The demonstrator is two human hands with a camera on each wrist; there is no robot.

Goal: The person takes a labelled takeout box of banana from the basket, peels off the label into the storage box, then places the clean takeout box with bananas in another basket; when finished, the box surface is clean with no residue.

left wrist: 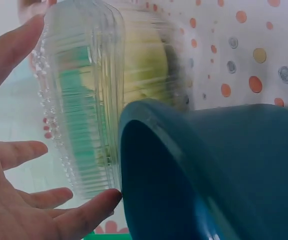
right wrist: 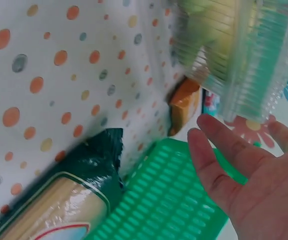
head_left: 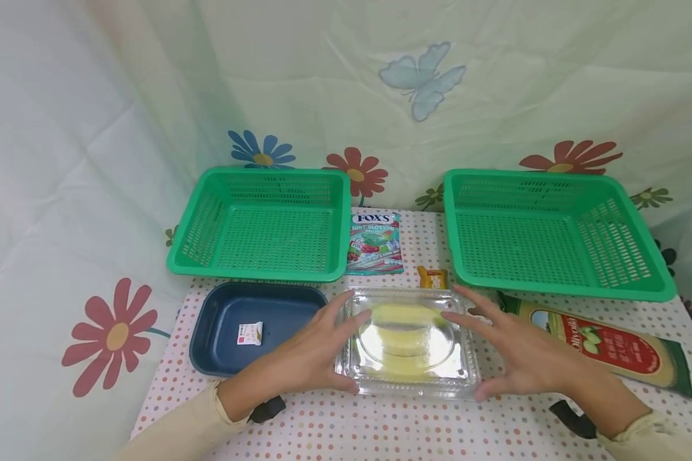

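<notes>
Both hands flank the clear box [head_left: 406,339] at lower centre: left hand [head_left: 311,349] and right hand [head_left: 519,352], fingers spread, barely touching. Grasp beginning; next needs an even squeeze.

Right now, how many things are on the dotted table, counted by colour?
Green baskets: 2
Dark blue tray: 1
Clear lidded container: 1
Candy bag: 1
Orange packet: 1
Pasta pack: 1
White sachet in the tray: 1
Total: 8
</notes>
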